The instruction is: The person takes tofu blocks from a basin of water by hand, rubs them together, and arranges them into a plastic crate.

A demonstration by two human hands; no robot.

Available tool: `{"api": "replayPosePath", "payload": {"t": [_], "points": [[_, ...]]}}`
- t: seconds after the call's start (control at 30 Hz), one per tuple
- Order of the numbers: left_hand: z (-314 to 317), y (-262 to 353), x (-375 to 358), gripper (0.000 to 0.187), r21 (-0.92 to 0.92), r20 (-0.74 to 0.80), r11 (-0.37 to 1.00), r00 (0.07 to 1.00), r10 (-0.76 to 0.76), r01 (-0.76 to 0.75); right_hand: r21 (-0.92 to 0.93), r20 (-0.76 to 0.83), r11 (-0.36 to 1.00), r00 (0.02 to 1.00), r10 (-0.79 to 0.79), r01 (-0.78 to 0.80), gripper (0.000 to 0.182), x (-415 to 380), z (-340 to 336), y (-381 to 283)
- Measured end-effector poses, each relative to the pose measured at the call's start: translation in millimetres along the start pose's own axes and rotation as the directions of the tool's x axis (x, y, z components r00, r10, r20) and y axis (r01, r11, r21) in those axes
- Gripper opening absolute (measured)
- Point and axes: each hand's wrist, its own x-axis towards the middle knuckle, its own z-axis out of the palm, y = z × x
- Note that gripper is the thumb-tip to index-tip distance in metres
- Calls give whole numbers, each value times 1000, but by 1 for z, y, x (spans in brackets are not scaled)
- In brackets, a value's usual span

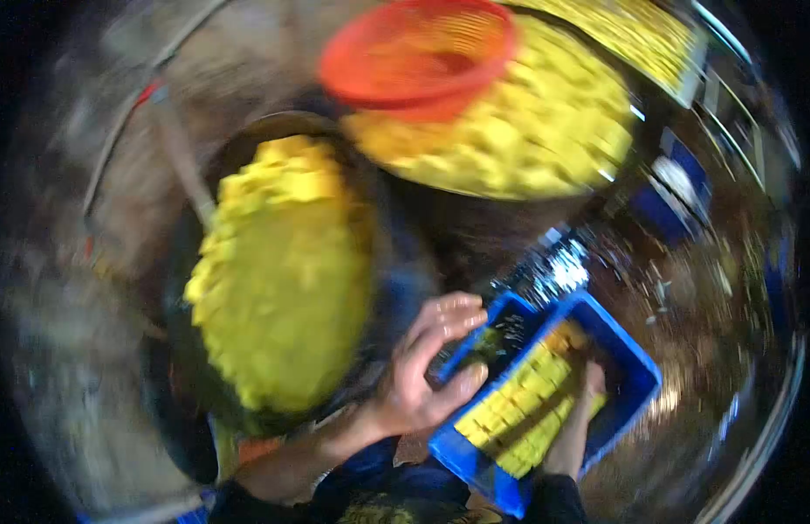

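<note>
My left hand (435, 362) is stretched over the small dark water-filled compartment (501, 336) beside a blue crate (636, 367). Its thumb stands away from its fingers, and nothing shows between them. Rows of small yellow blocks (523, 397), soft-looking and of a kind I cannot make out, lie inside the crate. Into the crate's right part reaches my right hand (590, 389), at the edge of the rows. Its fingers are blurred and partly hidden, so whether they hold anything does not show. An orange-brown lump (565, 336) lies at the crate's far end.
To the left stands a dark round tub (182, 410) with yellow pieces (283, 297) in murky liquid. Farther off, a wide basin is heaped with yellow pieces (545, 113), a red basket (361, 65) resting on it. A blue container (671, 196) stands right on wet floor (693, 323).
</note>
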Motion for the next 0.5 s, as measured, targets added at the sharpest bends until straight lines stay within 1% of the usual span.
{"api": "replayPosePath", "payload": {"t": [0.03,0.07,0.1,0.13,0.17,0.2,0.23,0.27,0.3,0.33,0.37,0.4,0.43,0.5], "points": [[-34,0,2,38,267,-116,956,980,160,-124,-9,15,1000,1000,16,-16,57,5,1,4],[-68,-5,1,40,280,-277,957,947,162,-82,-16,25,999,998,50,-49,61,14,0,9],[-105,-19,-1,46,351,-442,936,885,145,22,-32,37,995,995,96,-95,65,23,-6,10],[-147,-39,-3,51,396,-578,910,803,145,121,-49,28,986,986,162,-160,68,28,-15,9],[-194,-59,-6,55,553,-668,790,706,232,264,-52,-16,973,975,224,-224,72,28,-29,-1],[-234,-81,-8,58,560,-762,699,609,222,446,-28,-99,968,964,247,-250,76,29,-43,-7],[-281,-115,-13,63,552,-817,580,527,234,599,78,-222,962,936,273,-262,78,22,-60,-19],[-315,-129,-16,67,430,-883,617,451,133,659,181,-429,983,902,54,27,75,10,-74,-24],[-350,-159,-22,72,379,-916,544,385,109,749,206,-634,923,763,-127,325,73,-3,-84,-29],[-374,-185,-26,74,268,-951,511,308,7,817,213,-578,920,802,-152,329,63,-26,-105,-44],[-397,-218,-30,74,255,-955,541,296,11,802,538,-278,821,960,-41,191,56,-64,-154,-79],[-418,-251,-35,74,201,-910,626,381,-167,754,618,-247,755,966,-79,220,51,-89,-178,-92],[-434,-269,-41,74,129,-820,693,470,-328,709,688,-215,685,968,-125,242,47,-108,-193,-105],[-445,-272,-51,72,52,-820,730,446,-358,681,639,-266,710,951,-155,294,44,-131,-202,-111]]}}
